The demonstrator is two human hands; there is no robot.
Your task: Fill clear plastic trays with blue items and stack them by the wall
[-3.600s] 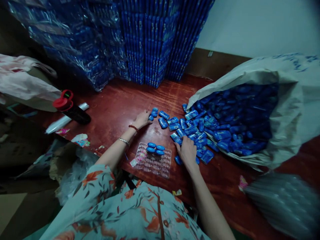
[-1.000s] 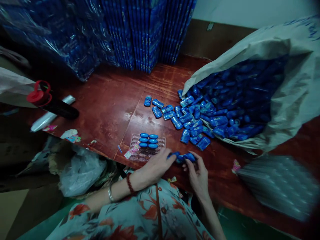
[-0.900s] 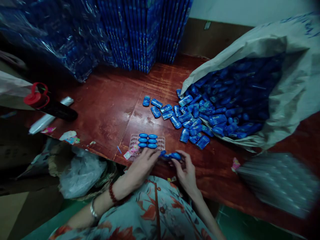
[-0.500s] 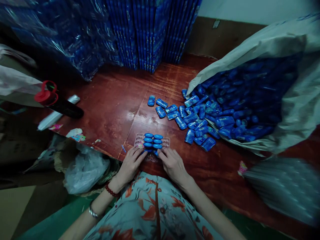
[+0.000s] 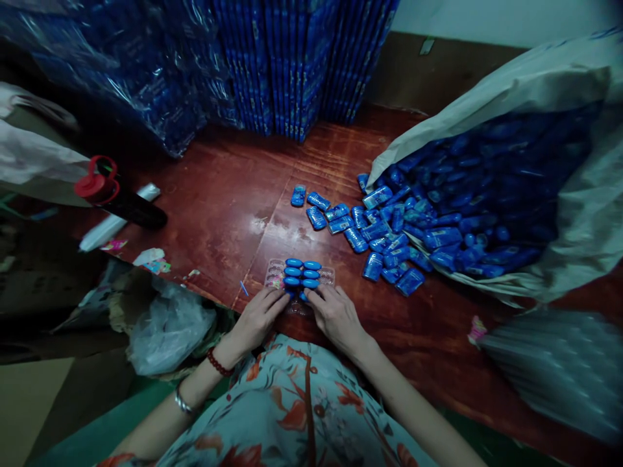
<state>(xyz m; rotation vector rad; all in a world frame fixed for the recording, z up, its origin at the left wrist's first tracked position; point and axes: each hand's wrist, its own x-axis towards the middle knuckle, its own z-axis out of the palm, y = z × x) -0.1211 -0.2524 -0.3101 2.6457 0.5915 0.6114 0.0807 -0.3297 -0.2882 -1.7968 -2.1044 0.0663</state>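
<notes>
A clear plastic tray [image 5: 328, 275] lies on the table in front of me, with moulded hollows along its sides. Two columns of small blue packs [image 5: 293, 273] stand in its middle, their rounded ends up. At the tray's near left, my left hand [image 5: 260, 316] has its fingers closed on a blue pack [image 5: 289, 294], mostly hidden by the fingertips. My right hand [image 5: 337, 318] pinches another blue pack [image 5: 304, 296] at the near end of the right column. The tray's near edge is partly covered by both hands.
Loose blue packs [image 5: 357, 239] spill from a large white sack [image 5: 418, 139] on the right. Clear trays [image 5: 559, 363] are stacked at front right. Wrapped blue stacks [image 5: 292, 71] stand behind. A red-lidded bottle [image 5: 139, 211] and a plastic roll [image 5: 104, 230] lie left on the brown table [image 5: 209, 194].
The whole view has shifted slightly, so things appear a little further right. Both hands stay at the tray's near end, fingertips on the nearest blue packs, with only small finger movement.
</notes>
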